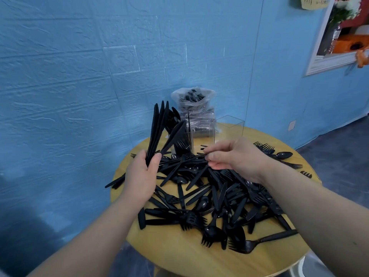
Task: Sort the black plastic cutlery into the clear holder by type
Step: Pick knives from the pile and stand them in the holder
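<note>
A: Entry, head view. A round wooden desk is seen against a blue textured wall. A large heap of black plastic cutlery — forks, knives and spoons mixed — is spread over the middle and right of the desk, with strays reaching the left and right edges.

B: Left hand?

A: The left hand is recorded above the left edge of the desk. Its fingers and thumb are curled round the handle ends of a bundle of black knives, held upright with the blades fanned upward.

B: Right hand?

A: The right hand is held over the far middle of the heap, palm down. The handle tip of one black piece lying on the heap is pinched between thumb and fingertips; its type cannot be told.

B: Holder position?

A: The clear holder is noted at the far edge of the desk. The right-hand compartment appears bare; in the left-hand compartment, partly hidden behind the held knives, black forks are stood with tines down. A clear plastic bag of more black cutlery is set just behind the holder, against the wall.

B: Anything else?

A: A white-framed opening is seen at upper right.
</note>
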